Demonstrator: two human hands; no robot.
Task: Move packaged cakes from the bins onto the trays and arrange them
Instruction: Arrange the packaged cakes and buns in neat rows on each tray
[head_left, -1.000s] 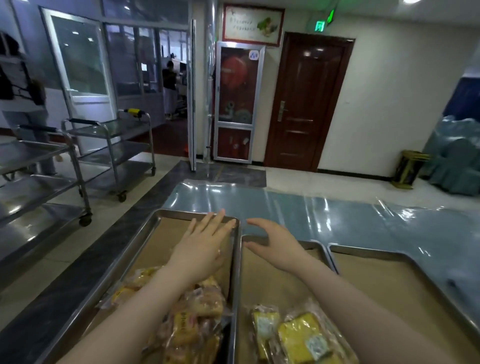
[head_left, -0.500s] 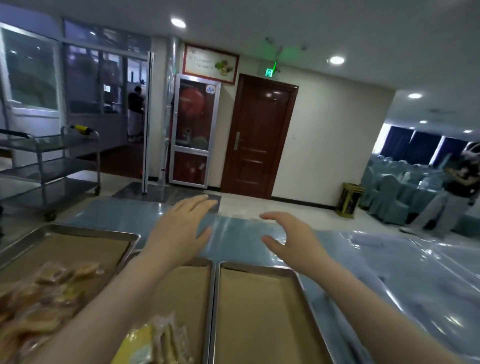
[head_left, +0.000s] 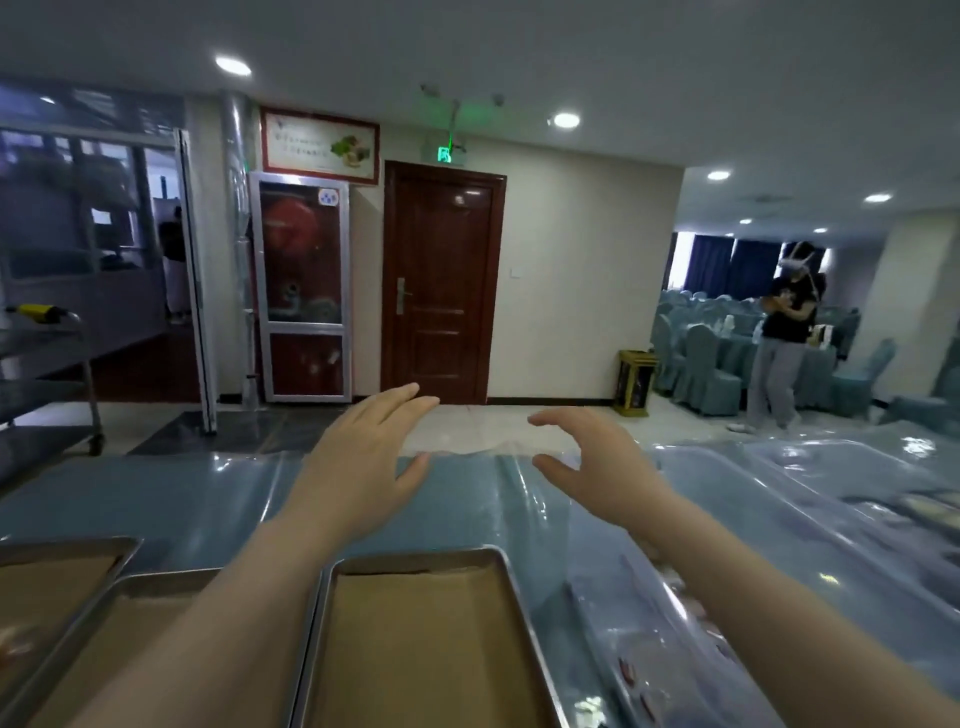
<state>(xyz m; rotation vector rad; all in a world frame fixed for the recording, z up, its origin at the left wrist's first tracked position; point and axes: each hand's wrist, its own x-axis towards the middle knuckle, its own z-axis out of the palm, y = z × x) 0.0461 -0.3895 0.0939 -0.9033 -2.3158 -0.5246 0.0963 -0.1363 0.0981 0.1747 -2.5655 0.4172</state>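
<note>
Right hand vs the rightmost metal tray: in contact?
Apart. Head view: the right hand hangs open beyond the far rim of the rightmost tray, with a strip of blue table cover showing between them.

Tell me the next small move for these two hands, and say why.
Probably swing the right hand toward the clear plastic cover at the right, to check beneath it. Both it and the left hand hover open, holding nothing, and the paper-lined tray nearest them shows only bare paper. What lies under that cover is too blurred to name.
</note>
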